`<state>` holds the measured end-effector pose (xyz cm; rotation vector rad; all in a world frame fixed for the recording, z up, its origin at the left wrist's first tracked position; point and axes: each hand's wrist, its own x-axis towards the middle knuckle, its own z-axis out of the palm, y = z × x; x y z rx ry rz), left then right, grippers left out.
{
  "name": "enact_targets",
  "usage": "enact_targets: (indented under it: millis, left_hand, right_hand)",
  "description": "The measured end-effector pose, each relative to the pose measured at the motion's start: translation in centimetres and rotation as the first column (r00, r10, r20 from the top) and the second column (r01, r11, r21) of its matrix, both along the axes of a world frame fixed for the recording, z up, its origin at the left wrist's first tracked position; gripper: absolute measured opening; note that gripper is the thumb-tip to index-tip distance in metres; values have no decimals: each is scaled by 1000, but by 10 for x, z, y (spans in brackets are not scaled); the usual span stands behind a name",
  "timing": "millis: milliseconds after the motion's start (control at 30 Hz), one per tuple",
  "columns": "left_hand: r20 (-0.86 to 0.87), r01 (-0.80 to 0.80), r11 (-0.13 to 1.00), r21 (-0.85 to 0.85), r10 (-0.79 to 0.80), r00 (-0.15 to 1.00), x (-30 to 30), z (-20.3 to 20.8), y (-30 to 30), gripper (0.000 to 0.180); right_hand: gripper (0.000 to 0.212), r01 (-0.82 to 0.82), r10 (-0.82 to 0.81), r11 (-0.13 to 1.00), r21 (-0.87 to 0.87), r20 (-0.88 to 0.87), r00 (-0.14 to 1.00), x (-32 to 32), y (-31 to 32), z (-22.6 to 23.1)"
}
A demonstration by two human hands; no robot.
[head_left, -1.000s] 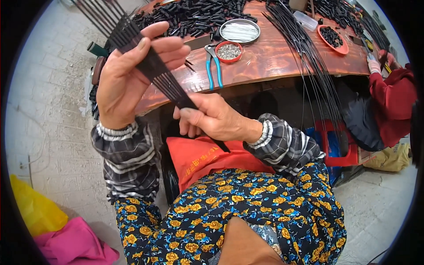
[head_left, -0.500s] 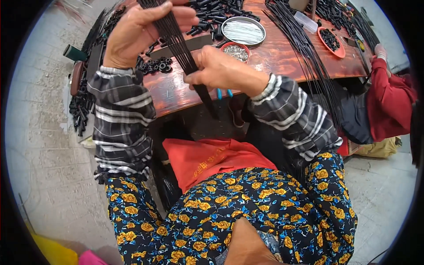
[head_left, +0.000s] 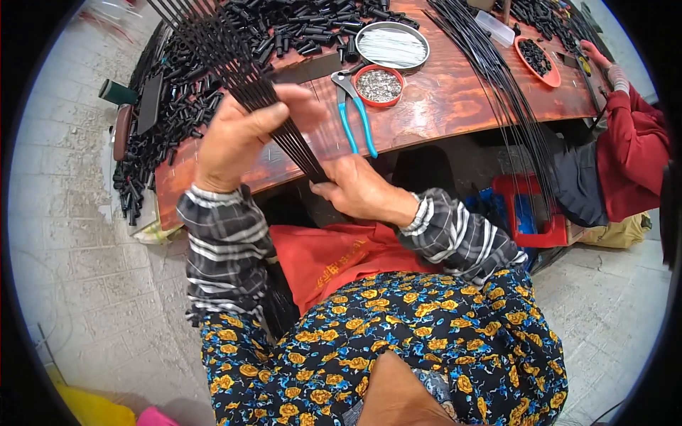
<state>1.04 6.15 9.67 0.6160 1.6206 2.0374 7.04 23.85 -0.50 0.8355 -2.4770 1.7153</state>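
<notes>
A bundle of thin black rods (head_left: 245, 77) slants across the front of the table, its strands spread at the upper left and drawn together at the lower right. My right hand (head_left: 366, 188) pinches the gathered lower end, just off the table's front edge. Higher up, my left hand (head_left: 238, 138) wraps loosely around the rods, with its thumb across them and its fingers behind, blurred. To the right of the bundle lie blue-handled pliers (head_left: 365, 124), touched by neither hand.
Black tubular parts (head_left: 192, 103) are heaped over the left of the wooden table (head_left: 447, 99). A red-rimmed dish (head_left: 380, 106) holds metal bits beside a round tray (head_left: 395, 67) of white sticks. Long black rods (head_left: 490, 71) overhang the edge near a co-worker's red sleeve (head_left: 632, 135).
Both hands have come down toward my body with the bundle, my left hand also shifting right. The strands now fan wider at the top. The pliers, mostly covered before, are in full sight.
</notes>
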Motion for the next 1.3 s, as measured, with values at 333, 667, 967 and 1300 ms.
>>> enact_targets:
  millis: [333, 667, 967, 1300]
  left_hand:
    - [-303, 277, 961, -14, -268, 914, -84, 72, -7, 33]
    - [-235, 187, 982, -39, -191, 953, -75, 5, 2, 32]
    - [293, 153, 988, -5, -145, 945, 11, -47, -1, 41]
    - [69, -352, 855, -382, 406, 911, 52, -20, -17, 24]
  right_hand:
    - [20, -14, 20, 999, 47, -130, 991, -57, -3, 76]
    - [16, 28, -27, 998, -50, 11, 1000, -27, -11, 14]
    - [14, 75, -84, 995, 63, 153, 985, 21, -4, -53]
    - [16, 120, -120, 993, 2, 17, 993, 13, -3, -116]
